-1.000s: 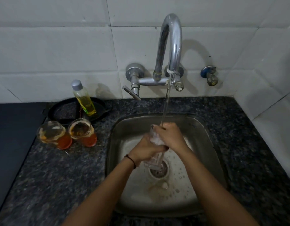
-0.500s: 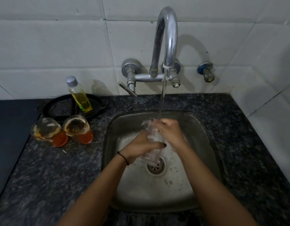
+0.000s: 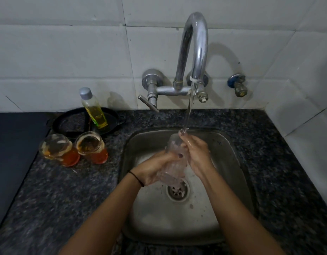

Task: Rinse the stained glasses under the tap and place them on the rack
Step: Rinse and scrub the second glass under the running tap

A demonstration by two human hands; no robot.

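Note:
A clear glass (image 3: pixel 174 162) is tilted over the steel sink (image 3: pixel 230 162), its mouth up under the water stream from the chrome tap (image 3: pixel 195 52). My left hand (image 3: pixel 157 167) wraps around its lower body from the left. My right hand (image 3: pixel 196 153) grips the upper part, fingers at the rim where the water lands. Two stained glasses with orange-red liquid stand on the counter left of the sink: one (image 3: pixel 58 150) further left, one (image 3: pixel 92 147) nearer the sink.
A bottle of yellow liquid (image 3: pixel 93 109) stands in a black pan (image 3: pixel 74 122) behind the stained glasses. A dark flat surface (image 3: pixel 13 153) lies at the far left. The drain (image 3: pixel 178 192) sits under the glass. A small valve (image 3: pixel 237 85) is on the tiled wall. Granite counter (image 3: pixel 280 162) surrounds the sink.
The glass has tipped so its mouth sits higher under the stream, and my right hand has shifted from covering the top to gripping beside the rim. Both hands stay over the drain.

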